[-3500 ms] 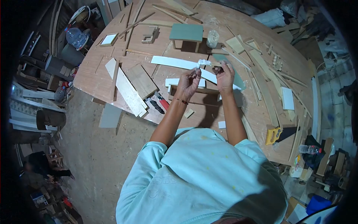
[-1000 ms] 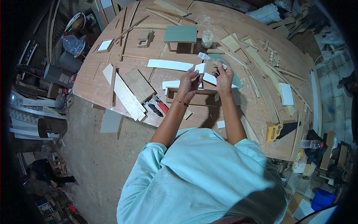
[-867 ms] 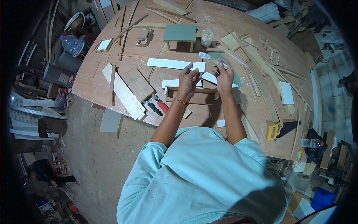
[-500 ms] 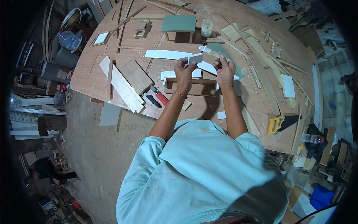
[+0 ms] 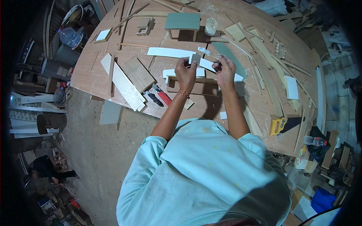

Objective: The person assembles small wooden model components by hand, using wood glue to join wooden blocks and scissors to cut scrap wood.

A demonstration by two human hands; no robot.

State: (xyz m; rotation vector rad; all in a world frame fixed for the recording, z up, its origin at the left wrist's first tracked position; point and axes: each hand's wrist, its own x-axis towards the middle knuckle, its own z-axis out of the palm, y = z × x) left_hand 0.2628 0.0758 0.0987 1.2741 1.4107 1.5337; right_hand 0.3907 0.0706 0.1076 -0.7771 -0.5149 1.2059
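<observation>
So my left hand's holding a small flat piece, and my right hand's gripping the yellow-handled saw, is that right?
Not quite: the head view shows your right hand holding a thin stick with a whitish tip; the yellow-handled saw lies on the table. Your left hand does hold a small flat piece.

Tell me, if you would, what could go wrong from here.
The white coating on the stick in the right hand might drip onto the long white strip nearby. The small block could slip from the left hand, which grips its edge. The left forearm might nudge the red-handled tool beside it.
</observation>
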